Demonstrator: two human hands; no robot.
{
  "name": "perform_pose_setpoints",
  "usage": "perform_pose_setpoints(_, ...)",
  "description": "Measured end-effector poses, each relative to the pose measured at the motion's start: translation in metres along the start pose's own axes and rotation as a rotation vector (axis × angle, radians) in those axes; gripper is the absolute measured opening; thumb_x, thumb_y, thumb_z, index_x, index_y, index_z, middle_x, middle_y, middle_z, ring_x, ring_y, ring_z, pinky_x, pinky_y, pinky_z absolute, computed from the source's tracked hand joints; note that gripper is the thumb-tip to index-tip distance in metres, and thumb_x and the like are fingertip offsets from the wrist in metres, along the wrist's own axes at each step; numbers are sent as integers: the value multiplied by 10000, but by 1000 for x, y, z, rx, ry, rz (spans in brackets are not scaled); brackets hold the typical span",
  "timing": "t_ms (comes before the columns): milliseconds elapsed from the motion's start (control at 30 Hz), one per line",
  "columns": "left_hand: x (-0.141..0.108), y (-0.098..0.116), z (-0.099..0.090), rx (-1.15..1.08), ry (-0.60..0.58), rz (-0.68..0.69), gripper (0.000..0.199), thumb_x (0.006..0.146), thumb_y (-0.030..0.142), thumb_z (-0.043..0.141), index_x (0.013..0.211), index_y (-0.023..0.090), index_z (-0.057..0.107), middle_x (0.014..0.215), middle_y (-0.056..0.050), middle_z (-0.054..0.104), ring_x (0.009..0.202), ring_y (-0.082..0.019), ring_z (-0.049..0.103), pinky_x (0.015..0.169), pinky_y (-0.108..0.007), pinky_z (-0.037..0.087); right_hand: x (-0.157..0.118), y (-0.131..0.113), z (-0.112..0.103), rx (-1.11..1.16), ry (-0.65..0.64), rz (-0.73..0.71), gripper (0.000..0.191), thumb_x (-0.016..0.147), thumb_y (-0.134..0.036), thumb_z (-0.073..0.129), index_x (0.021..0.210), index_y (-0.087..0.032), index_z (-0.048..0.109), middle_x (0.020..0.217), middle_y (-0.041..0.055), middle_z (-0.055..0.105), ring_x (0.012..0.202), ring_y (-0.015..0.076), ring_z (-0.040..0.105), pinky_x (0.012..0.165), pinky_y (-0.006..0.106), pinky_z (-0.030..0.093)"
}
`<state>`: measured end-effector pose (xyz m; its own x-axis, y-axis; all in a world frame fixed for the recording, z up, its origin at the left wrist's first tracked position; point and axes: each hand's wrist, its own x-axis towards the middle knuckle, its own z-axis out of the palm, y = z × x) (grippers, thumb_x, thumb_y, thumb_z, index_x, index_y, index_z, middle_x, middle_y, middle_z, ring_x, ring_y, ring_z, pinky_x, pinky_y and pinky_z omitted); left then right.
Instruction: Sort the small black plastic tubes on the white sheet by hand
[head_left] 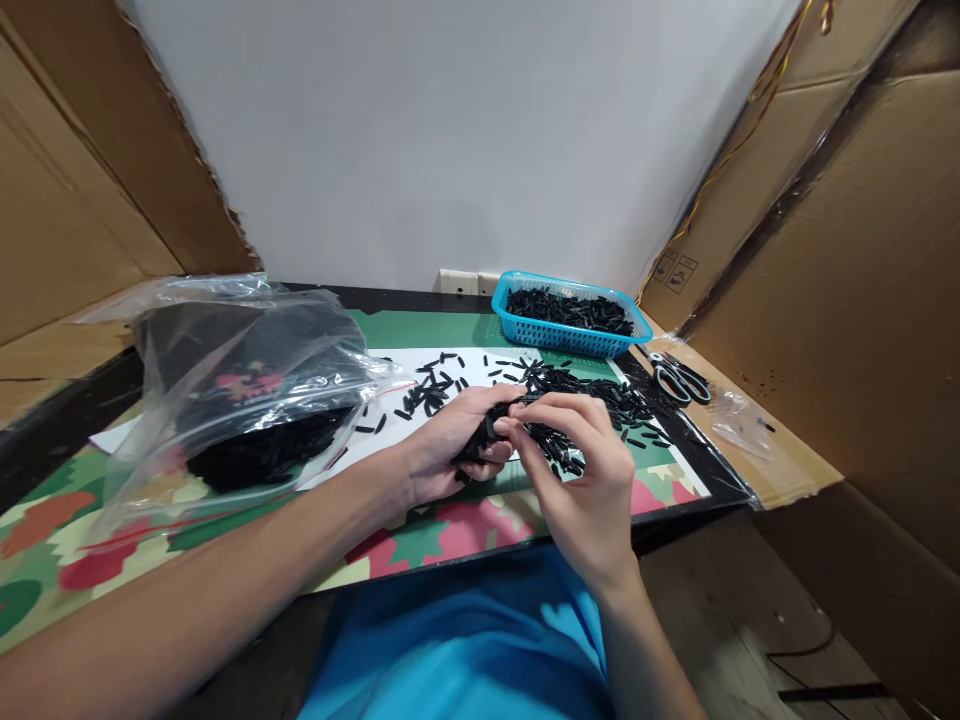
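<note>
My left hand (450, 440) is closed around a bunch of small black elongated pieces (477, 446). Thumb and forefinger of my right hand (577, 450) pinch together at the upper end of that bunch; what sits between those fingertips is too small to make out. Beyond and to the right of both hands, a loose pile of the same black pieces (622, 402) spreads over a white sheet (390, 432). A smaller scatter of black pieces (431, 390) lies behind my left hand.
A blue plastic basket (574, 335) full of black pieces stands at the back right. Left is a clear zip bag (300, 350) with more black pieces. Scissors (679, 380) and a small plastic bag (739, 425) lie at the right edge. Cardboard walls (840, 260) flank the table.
</note>
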<state>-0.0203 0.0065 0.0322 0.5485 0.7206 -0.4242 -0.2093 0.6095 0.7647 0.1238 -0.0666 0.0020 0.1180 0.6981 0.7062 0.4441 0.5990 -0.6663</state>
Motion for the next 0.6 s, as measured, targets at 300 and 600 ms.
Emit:
perform_pose_setpoints(300, -1, -4, 1, 55, -55, -24, 324, 901, 421, 756, 814, 198, 538, 599, 100, 400, 382, -27, 294, 319, -110, 177, 4, 18, -7, 152, 72, 141, 126, 1003, -229, 703, 1083, -262, 793, 1184, 87, 704, 1146, 250, 690, 898, 366, 599)
perform_pose_setpoints(600, -4, -2, 5, 132, -70, -19, 441, 889, 463, 766, 718, 199, 457, 594, 92, 388, 393, -27, 301, 326, -109, 191, 4, 24, -13, 277, -29, 308, 75, 969, -270, 750, 1016, -232, 794, 1001, 52, 812, 933, 213, 763, 815, 317, 629)
